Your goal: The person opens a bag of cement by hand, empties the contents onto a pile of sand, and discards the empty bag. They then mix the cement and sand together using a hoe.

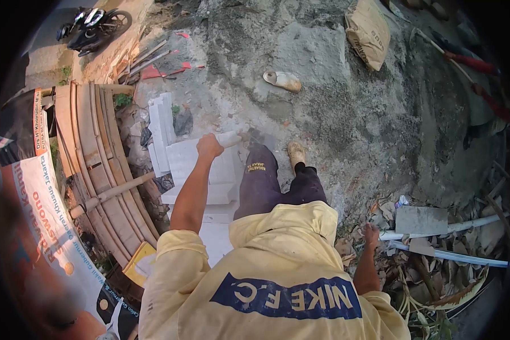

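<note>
My left hand (209, 146) is closed around a pale, rounded length (229, 139) at the upper edge of some white moulded pieces (190, 160). The far end of that length is blurred beside my left knee. More white ribbed pieces (162, 127) lie just left of my left hand. My right hand (371, 234) hangs low at my right side, above dry leaves and debris; its fingers are too small and unclear to read, and no held object can be made out.
A loose shoe (282, 81) and a paper sack (368, 35) lie on rough grey ground ahead. Curved wooden boards (99, 164) and a printed banner (51, 226) stand left. A motorcycle (93, 28) is far left. Right are a grey slab (421, 220) and pipes (473, 224).
</note>
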The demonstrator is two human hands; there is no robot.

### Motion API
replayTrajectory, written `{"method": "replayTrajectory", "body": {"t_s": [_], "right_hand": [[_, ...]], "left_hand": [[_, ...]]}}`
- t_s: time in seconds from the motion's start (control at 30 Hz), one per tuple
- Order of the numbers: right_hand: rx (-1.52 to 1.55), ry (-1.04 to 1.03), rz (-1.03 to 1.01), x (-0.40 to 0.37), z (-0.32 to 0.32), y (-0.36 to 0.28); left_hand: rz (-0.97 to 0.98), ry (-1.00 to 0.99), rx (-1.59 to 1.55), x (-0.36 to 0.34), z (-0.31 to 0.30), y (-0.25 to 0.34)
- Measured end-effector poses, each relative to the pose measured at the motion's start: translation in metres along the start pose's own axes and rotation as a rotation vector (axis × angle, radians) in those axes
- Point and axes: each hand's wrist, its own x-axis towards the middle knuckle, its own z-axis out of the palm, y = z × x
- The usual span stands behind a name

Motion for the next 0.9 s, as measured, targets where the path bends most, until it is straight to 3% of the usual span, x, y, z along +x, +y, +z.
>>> {"method": "replayTrajectory", "body": {"t_s": [0.1, 0.2, 0.37, 0.47, 0.6, 0.73, 0.83, 0.9], "right_hand": [[-0.303, -0.002, -0.288, 0.015, 0.004, -0.042], [-0.25, -0.109, -0.208, 0.041, 0.06, -0.094], [-0.323, -0.312, -0.47, 0.084, 0.229, -0.197], [-0.722, -0.276, -0.84, 0.086, 0.34, -0.275], [-0.973, -0.303, -1.132, 0.109, 0.469, -0.344], [-1.024, -0.317, -1.387, 0.153, 0.572, -0.393], [-1.119, -0.197, -1.738, 0.195, 0.631, -0.407], [-1.315, -0.153, -1.626, 0.205, 0.65, -0.421]], "left_hand": [[-0.104, 0.037, -0.104, 0.005, 0.021, -0.007], [-0.116, 0.04, -0.264, -0.004, 0.009, -0.012], [-0.115, 0.119, -0.34, -0.016, 0.018, -0.011], [-0.096, 0.156, -0.365, -0.027, 0.02, -0.014], [-0.107, 0.179, -0.415, -0.053, 0.041, -0.014], [-0.18, 0.33, -0.485, -0.065, 0.056, -0.01], [-0.133, 0.317, -0.432, -0.071, 0.064, -0.013], [-0.108, 0.257, -0.388, -0.069, 0.051, -0.013]]}}
